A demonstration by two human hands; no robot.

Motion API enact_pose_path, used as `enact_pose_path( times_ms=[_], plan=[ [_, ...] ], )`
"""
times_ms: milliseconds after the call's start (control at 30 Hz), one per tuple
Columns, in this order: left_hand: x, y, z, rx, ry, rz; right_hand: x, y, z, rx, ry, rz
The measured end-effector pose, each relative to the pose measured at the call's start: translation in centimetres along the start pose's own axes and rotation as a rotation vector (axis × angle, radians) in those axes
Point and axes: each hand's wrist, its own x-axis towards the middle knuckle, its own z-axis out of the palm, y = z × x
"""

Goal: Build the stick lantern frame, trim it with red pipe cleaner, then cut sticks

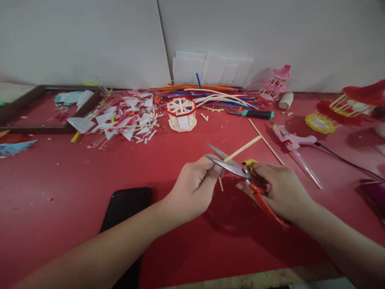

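My left hand pinches one end of a thin pale stick, which points up and to the right. In my right hand is a pair of scissors with red and yellow handles. Its metal blades are parted and lie across the stick close to my left fingertips. Below them a short piece of stick shows near the table. Another long thin stick lies flat just beyond my right hand. A small round stick frame with a red rim stands farther back.
A pink glue gun and a utility knife lie at right. Stick towers stand beyond. Coloured pipe cleaners line the wall. Scraps and a brown frame are left; a black phone lies under my left forearm.
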Motion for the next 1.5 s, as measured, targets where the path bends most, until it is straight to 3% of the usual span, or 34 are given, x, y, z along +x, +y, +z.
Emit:
enact_pose_path(
  times_ms=[167,300,367,467,600,700,800,1033,1200,1333,1500],
  plan=[
    [0.6,-0.6,-0.1,-0.671,-0.227,-0.225,-0.1,1.5,0.0,-0.012,0.010,-0.035],
    [0.6,-0.7,-0.1,-0.987,-0.424,-0.360,-0.2,2.1,-0.4,0.062,-0.028,-0.059],
    [0.5,-0.6,0.0,-1.071,-0.455,-0.398,-0.1,1.9,-0.7,0.116,-0.076,-0.033],
    [0.6,-0.4,0.0,-1.137,-0.387,-0.410,0.2,1.6,-1.1,0.157,-0.165,0.044],
    [1.3,-0.3,-0.7,-1.167,-0.068,-0.404,0.5,1.8,-1.3,0.166,-0.215,0.126],
    [1.9,-1.0,-1.3,-0.937,0.226,-0.384,0.7,2.5,-1.0,0.099,-0.150,0.306],
    [1.9,-1.8,-1.2,-0.515,0.313,-0.296,0.8,3.3,-0.3,-0.043,-0.063,0.425],
    [0.4,-1.2,-0.5,0.496,0.053,-0.027,0.4,3.6,0.6,-0.252,0.055,0.177],
    [-0.2,-1.1,0.2,0.829,-0.113,0.094,0.4,1.5,-0.4,-0.123,0.448,-0.154],
    [-0.5,-0.8,0.8,0.993,-0.191,0.256,0.4,0.0,0.1,-0.042,0.344,-0.399],
    [-0.6,-0.7,0.8,1.069,-0.217,0.259,0.4,-0.3,1.1,-0.014,0.269,-0.412]
  ],
)
